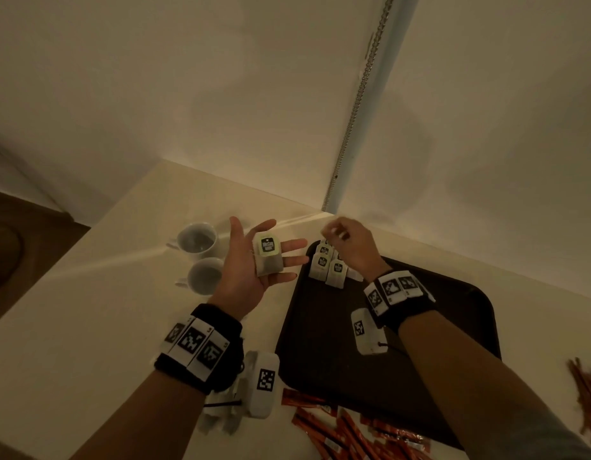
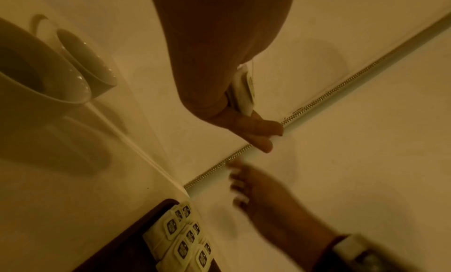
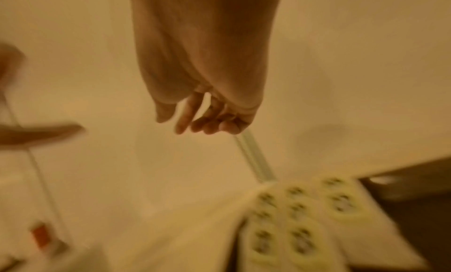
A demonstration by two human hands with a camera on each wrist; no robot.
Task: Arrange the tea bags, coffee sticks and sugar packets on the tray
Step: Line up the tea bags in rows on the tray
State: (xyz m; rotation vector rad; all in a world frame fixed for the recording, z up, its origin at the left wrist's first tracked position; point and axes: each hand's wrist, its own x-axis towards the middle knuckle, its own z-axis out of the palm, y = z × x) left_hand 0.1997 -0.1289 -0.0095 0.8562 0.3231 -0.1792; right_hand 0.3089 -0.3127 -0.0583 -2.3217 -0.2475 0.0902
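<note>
Laying tea bags (image 1: 327,265) at tray (image 1: 453,313) far corner; left hand (image 1: 254,263) flat carrying more, right hand (image 1: 349,244) loosely curled, empty. We judge coffee sticks (image 1: 350,426) still on bench.

No text is reading clearly.
Tea bag tags (image 1: 321,262) are showing dark blurred logos; wristbands (image 1: 396,288) are carrying black-and-white coded markers.
</note>
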